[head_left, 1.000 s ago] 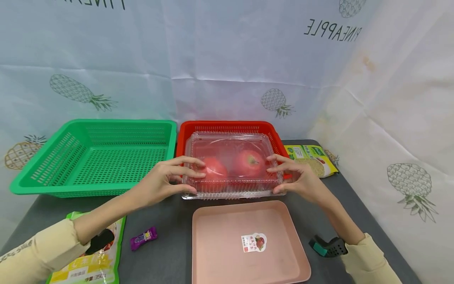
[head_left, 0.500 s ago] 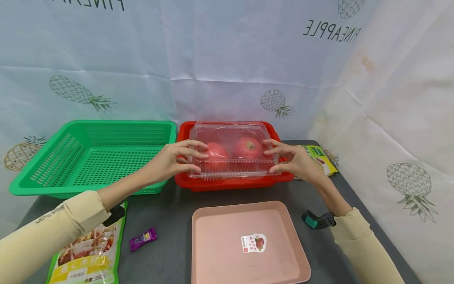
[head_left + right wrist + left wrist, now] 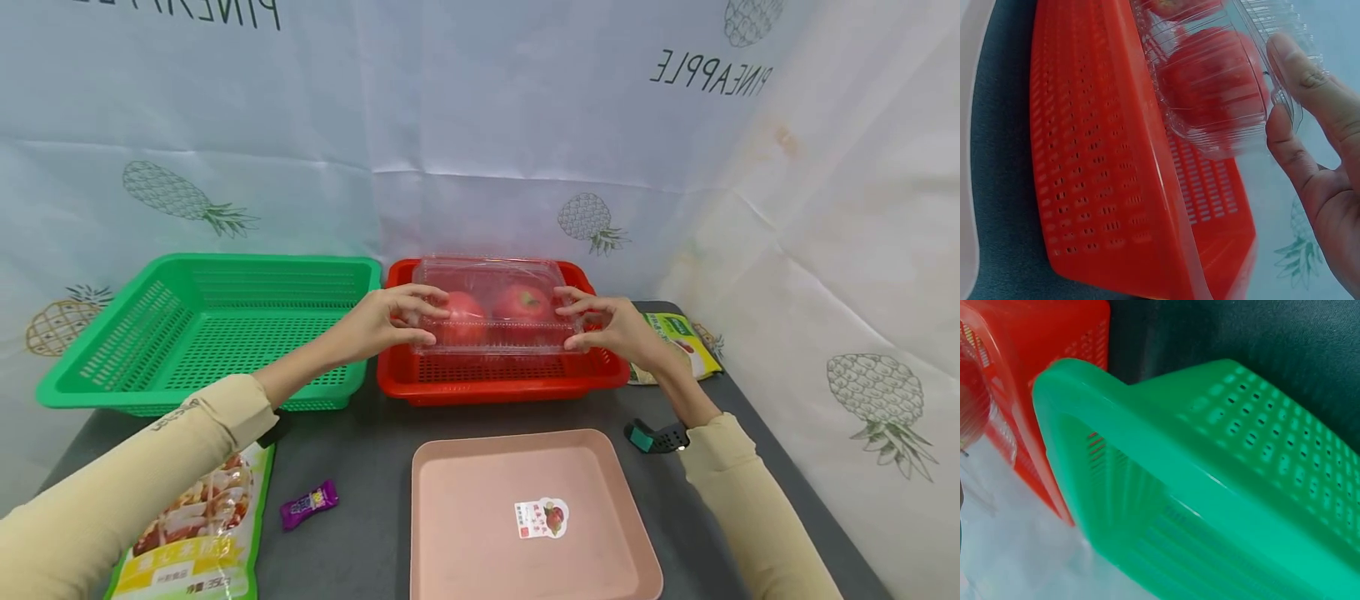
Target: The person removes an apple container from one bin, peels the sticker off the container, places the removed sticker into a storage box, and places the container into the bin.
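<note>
A clear plastic clamshell box (image 3: 495,333) with two red apples (image 3: 521,303) inside is held at the mouth of the red basket (image 3: 480,390). My left hand (image 3: 393,318) grips the box's left side, and my right hand (image 3: 617,332) grips its right side. In the right wrist view, the thumb and fingers of the right hand (image 3: 1325,125) pinch the rim of the clear box (image 3: 1210,134). Whether the box touches the basket floor cannot be told. The left wrist view catches only a sliver of the left hand at its edge.
To the left stands a green basket (image 3: 217,397). A pink tray (image 3: 465,500) with a sticker lies in front. A purple-wrapped snack (image 3: 309,505), a green-and-yellow food bag (image 3: 202,525) under the left arm, and a yellow-green packet (image 3: 686,342) at right lie on the dark table.
Both hands have carried the clear box with the apples away from me, from over the red basket's near rim to further back over its opening. The basket's front now shows.
</note>
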Available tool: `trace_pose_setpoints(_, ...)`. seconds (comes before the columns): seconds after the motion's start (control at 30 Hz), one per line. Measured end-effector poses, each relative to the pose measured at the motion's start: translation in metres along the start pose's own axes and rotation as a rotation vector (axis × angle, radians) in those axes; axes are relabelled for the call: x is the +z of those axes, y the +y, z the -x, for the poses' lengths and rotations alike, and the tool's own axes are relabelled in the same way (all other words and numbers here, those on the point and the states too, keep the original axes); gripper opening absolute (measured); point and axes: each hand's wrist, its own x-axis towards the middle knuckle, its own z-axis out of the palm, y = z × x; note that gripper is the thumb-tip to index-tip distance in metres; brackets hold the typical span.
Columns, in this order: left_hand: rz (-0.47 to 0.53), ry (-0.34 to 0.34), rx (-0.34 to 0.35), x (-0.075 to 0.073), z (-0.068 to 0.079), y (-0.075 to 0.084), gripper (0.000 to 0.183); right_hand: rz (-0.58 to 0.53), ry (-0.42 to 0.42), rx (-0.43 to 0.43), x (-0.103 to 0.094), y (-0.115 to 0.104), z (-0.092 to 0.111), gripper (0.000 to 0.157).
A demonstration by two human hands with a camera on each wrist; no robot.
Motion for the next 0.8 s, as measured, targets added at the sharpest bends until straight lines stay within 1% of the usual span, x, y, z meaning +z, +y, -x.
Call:
trace_pose_setpoints(0.27, 0.007, -0.011, -0.048, 0.002, -0.012, -0.011, 0.036, -0.001, -0.005, 0.072, -0.003, 0.011, -0.011, 0.042)
trace_pose_setpoints(0.43, 0.019, -0.026, -0.085, 0.004, -0.017, -0.015, 0.036, 0.008, -0.003, 0.112, -0.004, 0.015, -0.016, 0.044)
trace_pose_setpoints(0.63, 0.012, -0.020, -0.109, 0.012, -0.020, -0.020, 0.035, 0.019, -0.039, 0.125, -0.006, 0.021, -0.021, 0.045)
trace_pose_setpoints(0.8, 0.012, -0.006, -0.162, 0.021, -0.019, -0.022, 0.032, 0.025, -0.068, 0.113, -0.005, 0.028, -0.024, 0.043)
